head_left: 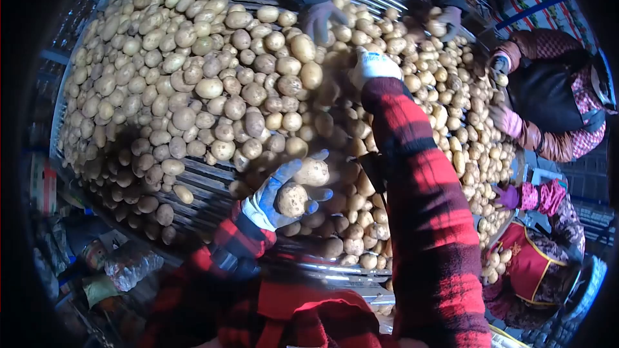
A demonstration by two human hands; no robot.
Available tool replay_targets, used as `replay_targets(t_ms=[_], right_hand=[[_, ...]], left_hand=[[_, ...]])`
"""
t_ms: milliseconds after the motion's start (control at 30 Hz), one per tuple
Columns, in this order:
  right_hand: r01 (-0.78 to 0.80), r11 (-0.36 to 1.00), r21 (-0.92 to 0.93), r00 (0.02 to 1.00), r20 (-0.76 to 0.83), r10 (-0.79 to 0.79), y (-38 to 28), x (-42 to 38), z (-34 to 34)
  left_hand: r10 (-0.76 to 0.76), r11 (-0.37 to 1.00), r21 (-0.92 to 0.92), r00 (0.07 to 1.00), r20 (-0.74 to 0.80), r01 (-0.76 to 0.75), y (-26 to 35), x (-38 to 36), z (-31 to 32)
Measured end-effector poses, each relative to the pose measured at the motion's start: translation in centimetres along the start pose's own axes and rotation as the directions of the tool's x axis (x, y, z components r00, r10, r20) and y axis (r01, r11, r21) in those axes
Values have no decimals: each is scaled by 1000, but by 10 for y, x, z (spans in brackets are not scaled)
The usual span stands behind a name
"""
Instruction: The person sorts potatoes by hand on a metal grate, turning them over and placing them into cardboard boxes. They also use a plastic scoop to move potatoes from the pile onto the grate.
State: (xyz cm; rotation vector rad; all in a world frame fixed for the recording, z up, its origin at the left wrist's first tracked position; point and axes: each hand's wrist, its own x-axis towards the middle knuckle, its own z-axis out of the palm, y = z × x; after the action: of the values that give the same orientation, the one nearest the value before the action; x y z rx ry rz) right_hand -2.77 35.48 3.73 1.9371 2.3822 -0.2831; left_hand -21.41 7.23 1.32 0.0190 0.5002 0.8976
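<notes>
"Head view: what does the left hand (270, 194) hold?"

"Two potatoes at once, fingers curled around them. The near potato (291, 200) looks almost round; the far potato (313, 172) is longer, its long axis running roughly left to right."

"And the right hand (375, 66)?"

"Farther forward and to the right, at the end of an outstretched plaid sleeve (419, 177). Its fingers are lost in blur and shadow, so I can't tell whether they grip anything."

"Which hand is nearer the held pair?"

"The left, plainly, and it is also closer to the body. From the right hand, that pair lies back and to the left, well apart. Nearest the right hand are loose potatoes (359, 37)."

"Farther out?"

"A broad spread of potatoes (151, 80) lies left of both hands, on a slatted table (209, 183). Just past the right hand is a co-worker's gloved hand (320, 20); over on the right side, a pink glove (508, 121) and a purple glove (507, 196) are at the table's edge."
</notes>
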Motion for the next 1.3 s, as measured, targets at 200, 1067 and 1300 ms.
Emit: replay_targets(t_ms=[200, 1067, 1300], right_hand=[[-26, 909, 417, 993, 116, -25, 12, 3, -18], [-336, -518, 787, 935, 215, -281, 19, -39, 10], [-158, 290, 944, 899, 259, -353, -2, -24, -36]], left_hand=[[137, 960, -253, 990, 45, -122, 29, 13, 4], [231, 834, -548, 943, 238, -65, 55, 11, -29], [205, 798, -592, 974, 92, -112, 51, 29, -17]])
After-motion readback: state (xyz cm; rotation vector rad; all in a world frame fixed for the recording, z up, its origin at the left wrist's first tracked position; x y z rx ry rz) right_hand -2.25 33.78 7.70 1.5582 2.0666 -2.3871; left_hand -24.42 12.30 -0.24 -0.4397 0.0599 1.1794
